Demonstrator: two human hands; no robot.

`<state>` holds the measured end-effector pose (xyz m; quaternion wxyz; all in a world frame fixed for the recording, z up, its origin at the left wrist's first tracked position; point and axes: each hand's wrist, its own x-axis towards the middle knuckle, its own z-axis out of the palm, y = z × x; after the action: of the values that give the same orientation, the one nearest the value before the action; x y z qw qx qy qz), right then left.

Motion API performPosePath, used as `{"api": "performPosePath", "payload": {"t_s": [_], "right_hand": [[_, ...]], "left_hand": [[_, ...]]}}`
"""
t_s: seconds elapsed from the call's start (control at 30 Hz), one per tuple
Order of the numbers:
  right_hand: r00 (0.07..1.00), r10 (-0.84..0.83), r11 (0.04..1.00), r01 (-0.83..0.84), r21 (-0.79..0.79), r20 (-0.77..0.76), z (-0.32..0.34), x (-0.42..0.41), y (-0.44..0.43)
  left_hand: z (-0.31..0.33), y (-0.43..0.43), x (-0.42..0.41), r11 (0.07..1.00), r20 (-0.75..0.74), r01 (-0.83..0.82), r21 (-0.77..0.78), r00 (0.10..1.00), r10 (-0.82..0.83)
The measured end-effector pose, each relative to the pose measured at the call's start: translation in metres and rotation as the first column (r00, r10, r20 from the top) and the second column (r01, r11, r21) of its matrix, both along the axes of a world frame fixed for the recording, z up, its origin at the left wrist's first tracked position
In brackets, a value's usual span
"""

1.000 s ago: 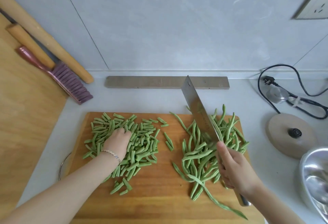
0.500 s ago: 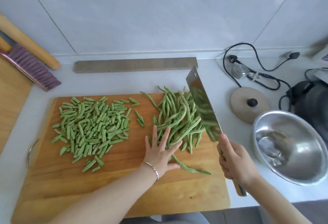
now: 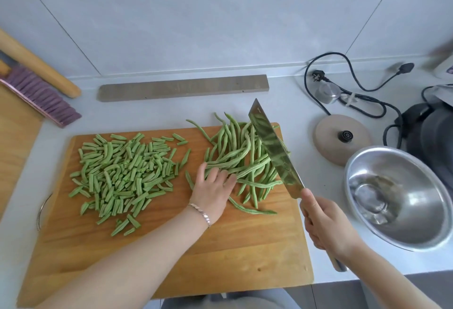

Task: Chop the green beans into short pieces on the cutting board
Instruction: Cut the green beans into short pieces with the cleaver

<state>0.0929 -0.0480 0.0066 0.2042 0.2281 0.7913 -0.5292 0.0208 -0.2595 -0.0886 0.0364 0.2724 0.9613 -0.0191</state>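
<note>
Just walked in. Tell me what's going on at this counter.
A person is partway through chopping beans on a wooden cutting board. The right hand grips a broad steel cleaver, its blade angled over the right side of a pile of long whole green beans. The left hand lies on that pile's near left edge. A heap of short cut green pieces covers the board's left half. A round steel bowl sits on the counter to the right.
</note>
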Motion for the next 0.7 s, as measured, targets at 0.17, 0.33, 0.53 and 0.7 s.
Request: {"api": "performPosePath", "payload": {"t_s": [0.17,0.33,0.53,0.7], "right_hand": [[0.998,-0.053,0.998,0.052,-0.047,-0.020,0.004,-0.007,-0.007],[0.993,-0.107,0.993,0.104,-0.060,-0.056,0.007,-0.014,0.000],[0.981,-0.191,0.975,0.187,-0.119,-0.024,0.003,-0.010,0.018],[0.984,-0.176,0.981,0.173,-0.091,-0.028,-0.002,-0.012,0.027]], "left_hand": [[-0.002,0.030,-0.017,0.979,0.100,0.108,-0.173,0.991,-0.091],[0.002,0.040,-0.022,0.971,0.139,0.148,-0.190,0.983,-0.122],[0.018,0.037,-0.016,0.924,0.494,-0.379,0.056,0.815,0.305],[0.015,0.038,-0.027,0.482,0.815,-0.865,0.140,0.377,0.440]]}}
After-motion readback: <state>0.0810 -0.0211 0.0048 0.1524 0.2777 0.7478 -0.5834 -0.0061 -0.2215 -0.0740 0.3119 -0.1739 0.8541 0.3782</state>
